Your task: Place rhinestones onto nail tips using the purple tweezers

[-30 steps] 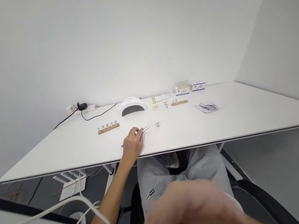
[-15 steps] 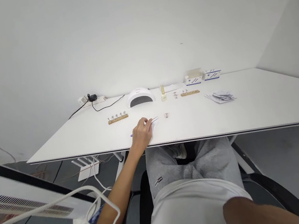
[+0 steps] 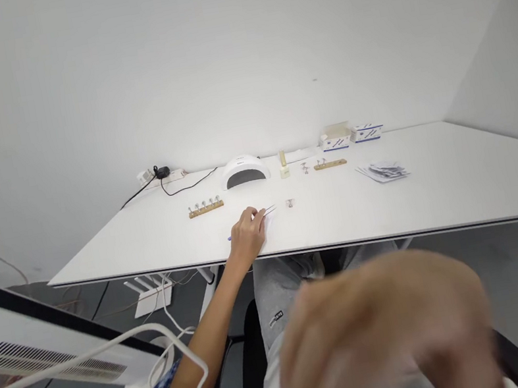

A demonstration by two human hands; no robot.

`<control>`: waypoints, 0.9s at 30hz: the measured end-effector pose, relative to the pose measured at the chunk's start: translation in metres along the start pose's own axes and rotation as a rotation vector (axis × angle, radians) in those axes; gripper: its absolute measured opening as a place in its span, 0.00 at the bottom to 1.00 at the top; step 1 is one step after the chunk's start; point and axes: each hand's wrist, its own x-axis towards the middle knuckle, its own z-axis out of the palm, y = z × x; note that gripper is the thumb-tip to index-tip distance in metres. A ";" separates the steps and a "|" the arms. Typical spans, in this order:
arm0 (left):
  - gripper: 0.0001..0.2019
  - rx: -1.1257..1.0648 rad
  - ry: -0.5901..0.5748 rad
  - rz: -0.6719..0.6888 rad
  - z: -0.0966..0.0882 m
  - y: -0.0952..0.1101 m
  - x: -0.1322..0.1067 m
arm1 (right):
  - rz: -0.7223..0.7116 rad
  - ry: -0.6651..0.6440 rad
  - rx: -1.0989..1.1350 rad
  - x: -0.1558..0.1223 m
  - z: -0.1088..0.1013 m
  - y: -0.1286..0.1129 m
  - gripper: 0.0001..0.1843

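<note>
Your right hand (image 3: pixel 381 319) is blurred and cut off below. Your left hand (image 3: pixel 248 229) hides part of the tweezers (image 3: pixel 270 211). The nearby piece (image 3: pixel 290 203) is too small to identify.

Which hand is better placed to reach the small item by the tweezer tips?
Left, I'd judge: the left hand holds tweezers that point toward the small item, just short of it. The right hand is blurred in the near foreground, farther off.

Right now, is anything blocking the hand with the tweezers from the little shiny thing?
Nothing that I can see: between the tweezers in the left hand and the little shiny thing, only white table shows. The blurry right hand is lower in the picture, not over that gap.
</note>
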 end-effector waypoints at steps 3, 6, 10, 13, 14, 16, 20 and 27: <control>0.12 0.012 -0.004 -0.004 0.001 0.000 0.000 | 0.350 0.362 -0.091 -0.026 -0.038 0.040 0.22; 0.12 0.009 -0.005 -0.011 0.002 0.000 0.000 | 0.653 0.732 -0.246 -0.065 -0.081 0.105 0.17; 0.12 -0.011 0.025 -0.030 0.006 -0.002 -0.001 | 0.970 0.739 -0.323 -0.101 -0.108 0.178 0.22; 0.12 -0.054 0.079 -0.025 0.007 -0.005 -0.001 | 0.965 0.634 -0.320 -0.097 -0.106 0.207 0.23; 0.12 -0.078 0.093 -0.024 0.008 -0.006 -0.001 | 0.947 0.626 -0.329 -0.092 -0.104 0.214 0.22; 0.12 -0.134 0.112 -0.023 0.007 -0.007 0.000 | 0.912 0.634 -0.317 -0.082 -0.101 0.225 0.21; 0.09 -0.232 0.203 -0.002 0.002 -0.007 0.003 | 0.833 0.756 -0.253 -0.074 -0.099 0.243 0.15; 0.06 -0.713 0.442 -0.395 -0.017 -0.008 0.012 | 0.748 0.926 -0.114 -0.067 -0.089 0.238 0.14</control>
